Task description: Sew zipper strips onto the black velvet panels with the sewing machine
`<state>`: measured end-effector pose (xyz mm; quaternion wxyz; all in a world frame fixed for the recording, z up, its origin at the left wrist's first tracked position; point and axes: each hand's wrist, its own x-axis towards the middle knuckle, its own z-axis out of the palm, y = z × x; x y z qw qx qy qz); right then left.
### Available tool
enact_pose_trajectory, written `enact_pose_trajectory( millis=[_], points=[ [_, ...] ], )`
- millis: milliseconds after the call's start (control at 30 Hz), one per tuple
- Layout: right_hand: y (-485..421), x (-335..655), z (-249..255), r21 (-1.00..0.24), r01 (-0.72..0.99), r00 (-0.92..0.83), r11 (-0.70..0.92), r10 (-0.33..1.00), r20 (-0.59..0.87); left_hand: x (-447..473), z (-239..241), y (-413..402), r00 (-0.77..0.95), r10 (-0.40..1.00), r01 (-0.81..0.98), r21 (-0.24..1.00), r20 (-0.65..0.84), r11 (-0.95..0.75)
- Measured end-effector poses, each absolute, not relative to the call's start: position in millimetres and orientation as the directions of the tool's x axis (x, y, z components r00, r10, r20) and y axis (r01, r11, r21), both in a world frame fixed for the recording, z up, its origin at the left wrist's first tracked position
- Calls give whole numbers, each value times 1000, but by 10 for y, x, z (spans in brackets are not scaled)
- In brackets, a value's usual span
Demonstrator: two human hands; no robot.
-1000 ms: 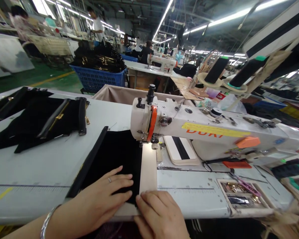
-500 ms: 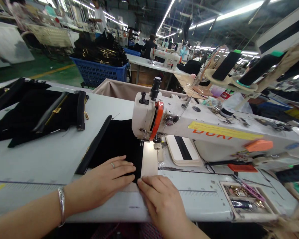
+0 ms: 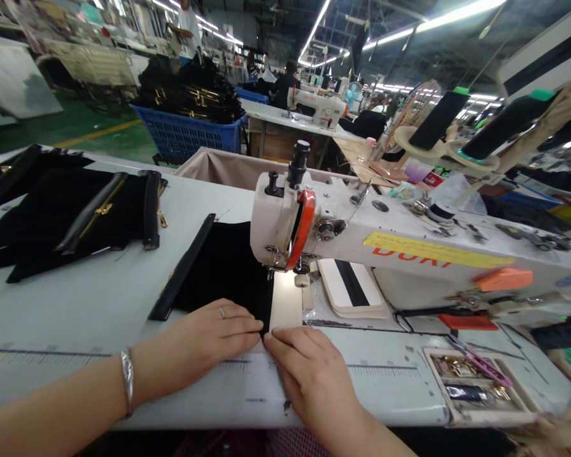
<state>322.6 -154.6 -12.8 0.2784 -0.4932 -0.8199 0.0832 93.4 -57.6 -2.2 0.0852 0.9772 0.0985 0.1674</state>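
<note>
Left hand (image 3: 219, 333), flat, touched a black cloth panel (image 3: 233, 270) and right hand (image 3: 309, 368), loosely curved, a flat cream strip (image 3: 286, 308), both pieces stretching ahead toward a white sewing machine (image 3: 345, 222).

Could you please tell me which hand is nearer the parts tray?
Right. The right hand is at the near end of the pale strip, left of the parts tray; the left hand is farther left, at the black fabric.

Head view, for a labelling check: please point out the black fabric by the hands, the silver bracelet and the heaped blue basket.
Black fabric (image 3: 223, 270): head view, middle of its panel.
Silver bracelet (image 3: 127, 383): head view, outer band.
Blue basket (image 3: 190, 136): head view, near wall.
</note>
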Motion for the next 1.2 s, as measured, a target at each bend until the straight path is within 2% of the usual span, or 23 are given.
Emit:
enact_pose_trajectory(
  millis=[267,767,1000,1200],
  points=[
    [-1376,3252,-108,-399,776,-370,488,865,338,977,-62,-300,936,235,188,191,264,-963],
    [-981,3308,-69,-336,829,-368,447,889,274,1117,-159,196,927,265,238,128,264,-963],
    [-836,3302,-124,-290,865,-342,409,905,255,1205,-145,316,877,394,374,125,276,-919],
    [-807,3290,-157,-296,865,-326,406,902,283,1222,-131,322,845,436,416,132,310,-900]
  ],
)
